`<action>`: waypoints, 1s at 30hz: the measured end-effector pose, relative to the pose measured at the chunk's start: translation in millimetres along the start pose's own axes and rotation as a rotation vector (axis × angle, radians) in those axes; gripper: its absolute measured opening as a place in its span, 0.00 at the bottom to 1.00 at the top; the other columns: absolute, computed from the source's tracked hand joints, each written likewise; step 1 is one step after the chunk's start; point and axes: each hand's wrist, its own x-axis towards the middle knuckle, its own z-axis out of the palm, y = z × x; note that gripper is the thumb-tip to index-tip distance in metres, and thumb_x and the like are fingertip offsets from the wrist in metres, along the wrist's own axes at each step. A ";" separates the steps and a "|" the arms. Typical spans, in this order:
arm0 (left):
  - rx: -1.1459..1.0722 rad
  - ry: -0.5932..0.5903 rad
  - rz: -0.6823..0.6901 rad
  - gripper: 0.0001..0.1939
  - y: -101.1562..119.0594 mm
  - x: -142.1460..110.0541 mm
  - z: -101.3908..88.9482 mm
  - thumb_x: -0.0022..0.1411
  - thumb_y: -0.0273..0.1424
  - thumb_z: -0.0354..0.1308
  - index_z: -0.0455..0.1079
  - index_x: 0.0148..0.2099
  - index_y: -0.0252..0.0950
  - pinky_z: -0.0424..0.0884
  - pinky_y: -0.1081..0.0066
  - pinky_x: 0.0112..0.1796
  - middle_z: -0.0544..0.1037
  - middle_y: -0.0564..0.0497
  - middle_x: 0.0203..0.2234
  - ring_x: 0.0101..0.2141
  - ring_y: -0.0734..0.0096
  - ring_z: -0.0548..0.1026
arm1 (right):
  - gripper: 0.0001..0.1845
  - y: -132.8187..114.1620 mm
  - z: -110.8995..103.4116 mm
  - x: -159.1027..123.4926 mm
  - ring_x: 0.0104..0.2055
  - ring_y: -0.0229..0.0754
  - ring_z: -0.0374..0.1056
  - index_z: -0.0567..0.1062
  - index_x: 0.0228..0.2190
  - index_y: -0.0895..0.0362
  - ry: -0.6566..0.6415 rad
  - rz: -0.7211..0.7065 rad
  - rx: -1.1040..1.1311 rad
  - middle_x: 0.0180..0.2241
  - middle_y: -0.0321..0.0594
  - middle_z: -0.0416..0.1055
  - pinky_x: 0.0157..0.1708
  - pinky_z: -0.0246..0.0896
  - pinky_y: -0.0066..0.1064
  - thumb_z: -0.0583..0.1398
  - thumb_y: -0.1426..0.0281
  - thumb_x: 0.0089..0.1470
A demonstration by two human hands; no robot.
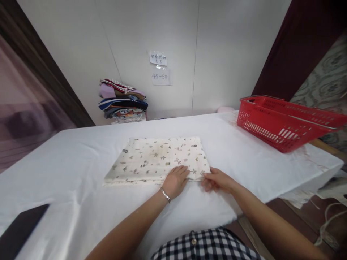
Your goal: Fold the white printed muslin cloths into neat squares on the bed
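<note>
Head view: folded cloth [151,155] is lying on the white table [73,151]. Left hand [176,180] is flat on its near edge, fingers slightly spread; right hand [218,179] is pinching the near right corner. Red basket's [267,124] off to the right.

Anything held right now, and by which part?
The right hand holds the folded white patterned cloth by its near right corner; the left hand rests on top.

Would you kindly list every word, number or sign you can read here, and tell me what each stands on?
"45-50": handwritten on the lower paper on the wall.
Handwritten characters on the upper paper: too small and blurred to read reliably.
No other text is legible.
</note>
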 end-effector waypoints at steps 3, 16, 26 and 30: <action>0.039 -0.036 -0.016 0.18 -11.5 -11.2 -4.9 0.59 0.31 0.51 0.64 0.53 0.37 0.60 0.56 0.53 0.68 0.45 0.53 0.53 0.59 0.64 | 0.20 -2.4 -9.5 -7.3 0.20 0.37 0.69 0.67 0.39 0.59 0.005 0.013 -0.323 0.26 0.43 0.74 0.11 0.49 0.21 0.55 0.55 0.52; 0.022 -0.059 -0.091 0.19 -19.6 -32.8 -8.4 0.62 0.34 0.48 0.61 0.55 0.40 0.54 0.60 0.55 0.65 0.49 0.55 0.56 0.64 0.60 | 0.34 -21.3 32.5 54.2 0.63 0.51 0.40 0.59 0.57 0.58 0.370 -0.607 -1.330 0.61 0.44 0.47 0.59 0.37 0.48 0.46 0.51 0.55; 0.043 0.077 -0.831 0.15 -115.6 -81.0 -64.2 0.58 0.40 0.51 0.68 0.46 0.42 0.47 0.54 0.56 0.68 0.50 0.53 0.56 0.62 0.59 | 0.33 26.6 12.9 84.8 0.63 0.49 0.41 0.61 0.56 0.57 0.428 -0.662 -1.558 0.61 0.41 0.49 0.59 0.35 0.48 0.42 0.51 0.56; 0.076 0.216 -1.198 0.18 -151.7 -124.1 -91.3 0.60 0.37 0.48 0.66 0.50 0.37 0.54 0.56 0.53 0.67 0.42 0.52 0.54 0.57 0.61 | 0.33 31.9 9.3 87.5 0.62 0.49 0.43 0.61 0.56 0.57 0.436 -0.712 -1.569 0.60 0.42 0.50 0.58 0.39 0.49 0.42 0.52 0.56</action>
